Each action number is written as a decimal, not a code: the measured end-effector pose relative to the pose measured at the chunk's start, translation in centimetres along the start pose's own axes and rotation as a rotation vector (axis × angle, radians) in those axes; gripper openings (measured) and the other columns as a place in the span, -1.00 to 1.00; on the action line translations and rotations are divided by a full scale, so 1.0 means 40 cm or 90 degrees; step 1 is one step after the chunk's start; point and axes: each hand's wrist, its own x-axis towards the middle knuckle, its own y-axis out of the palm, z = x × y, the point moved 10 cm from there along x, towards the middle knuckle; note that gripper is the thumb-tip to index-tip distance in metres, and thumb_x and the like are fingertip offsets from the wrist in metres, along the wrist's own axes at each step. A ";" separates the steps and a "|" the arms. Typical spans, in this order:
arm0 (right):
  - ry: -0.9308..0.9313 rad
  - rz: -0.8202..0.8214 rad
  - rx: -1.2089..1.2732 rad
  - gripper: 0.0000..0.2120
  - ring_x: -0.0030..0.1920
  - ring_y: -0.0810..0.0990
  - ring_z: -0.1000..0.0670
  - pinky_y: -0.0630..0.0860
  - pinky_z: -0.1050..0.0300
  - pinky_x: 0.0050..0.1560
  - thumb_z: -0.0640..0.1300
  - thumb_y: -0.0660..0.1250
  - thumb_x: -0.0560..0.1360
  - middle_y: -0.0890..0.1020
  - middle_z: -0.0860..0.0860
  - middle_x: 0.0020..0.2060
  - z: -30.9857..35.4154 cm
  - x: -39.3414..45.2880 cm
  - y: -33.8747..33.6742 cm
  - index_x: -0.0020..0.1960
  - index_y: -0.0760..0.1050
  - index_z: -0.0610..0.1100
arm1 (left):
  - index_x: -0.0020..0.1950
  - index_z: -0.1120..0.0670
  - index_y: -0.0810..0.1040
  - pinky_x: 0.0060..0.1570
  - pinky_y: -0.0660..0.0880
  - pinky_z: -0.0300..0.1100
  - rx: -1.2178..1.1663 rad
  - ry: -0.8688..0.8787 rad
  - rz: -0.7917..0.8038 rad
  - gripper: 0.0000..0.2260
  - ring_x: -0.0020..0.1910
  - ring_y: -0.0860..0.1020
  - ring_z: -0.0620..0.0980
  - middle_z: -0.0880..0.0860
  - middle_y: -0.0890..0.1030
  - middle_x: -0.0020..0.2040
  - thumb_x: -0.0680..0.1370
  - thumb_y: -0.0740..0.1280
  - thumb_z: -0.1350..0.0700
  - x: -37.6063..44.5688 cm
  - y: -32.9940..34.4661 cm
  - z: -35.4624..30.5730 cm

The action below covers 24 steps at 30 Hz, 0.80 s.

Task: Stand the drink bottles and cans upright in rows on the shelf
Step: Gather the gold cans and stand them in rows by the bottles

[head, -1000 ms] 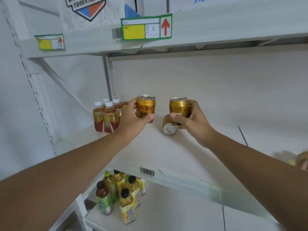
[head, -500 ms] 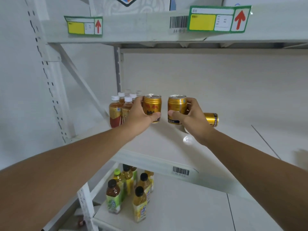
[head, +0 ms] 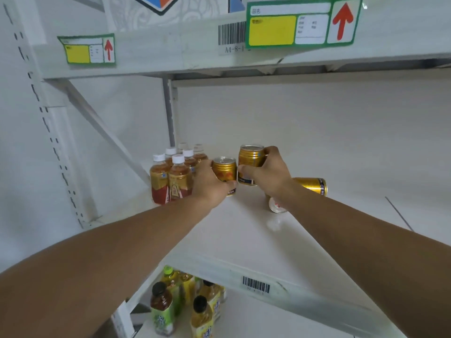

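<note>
White wall (head: 305, 123), perforated upright (head: 52, 132), diagonal brace (head: 107, 132).

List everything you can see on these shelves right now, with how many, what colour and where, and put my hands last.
Held cans: two, gold, upright, middle shelf, one in the left hand, one in the right.
Lying cans: two, gold, on their sides behind the right wrist, one at the back, one nearer, mostly hidden.
Tea bottles: about seven, amber with white caps, upright, back left of the middle shelf.
Lower bottles: at least four, yellow and green labels, shelf below.
Shelf labels: two, green-edged with red arrows, top shelf edge.
Barcode stickers: two, shelf edges.
Left hand: gripping a can.
Right hand: gripping a can.
</note>
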 end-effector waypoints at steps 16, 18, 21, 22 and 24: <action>0.179 0.040 -0.140 -0.25 0.25 0.60 -0.18 0.56 0.02 0.06 -0.16 0.58 0.46 0.58 -0.16 0.24 -0.101 0.084 0.120 0.49 0.23 -0.23 | 0.48 0.08 0.42 0.36 0.53 0.13 0.012 -0.092 -0.016 -0.32 0.32 0.58 0.18 0.13 0.61 0.31 0.43 0.61 0.27 0.134 0.087 0.114; 0.200 0.033 -0.121 -0.23 0.26 0.60 -0.19 0.58 0.01 0.07 -0.16 0.59 0.46 0.57 -0.15 0.23 -0.113 0.083 0.137 0.49 0.22 -0.24 | 0.49 0.08 0.41 0.39 0.51 0.13 0.015 -0.092 -0.005 -0.33 0.35 0.57 0.18 0.13 0.60 0.34 0.45 0.58 0.29 0.136 0.091 0.120; 0.206 0.021 -0.126 -0.20 0.29 0.57 -0.20 0.54 0.05 -0.03 -0.17 0.58 0.47 0.53 -0.16 0.30 -0.126 0.083 0.150 0.53 0.17 -0.21 | 0.51 0.06 0.39 0.43 0.48 0.14 0.004 -0.086 0.006 -0.33 0.38 0.55 0.17 0.11 0.60 0.36 0.47 0.59 0.27 0.136 0.096 0.135; 0.204 0.017 -0.120 -0.20 0.28 0.57 -0.20 0.52 0.06 -0.06 -0.17 0.58 0.48 0.53 -0.16 0.31 -0.129 0.083 0.154 0.53 0.16 -0.20 | 0.52 0.05 0.38 0.45 0.46 0.15 0.006 -0.078 0.009 -0.32 0.40 0.54 0.17 0.10 0.60 0.38 0.48 0.60 0.25 0.136 0.096 0.139; 0.198 0.009 -0.109 -0.23 0.27 0.57 -0.18 0.50 0.04 -0.02 -0.17 0.57 0.49 0.54 -0.16 0.30 -0.136 0.083 0.158 0.51 0.17 -0.18 | 0.55 0.06 0.39 0.49 0.43 0.12 0.030 -0.057 0.012 -0.33 0.44 0.51 0.16 0.10 0.58 0.42 0.51 0.59 0.21 0.135 0.096 0.142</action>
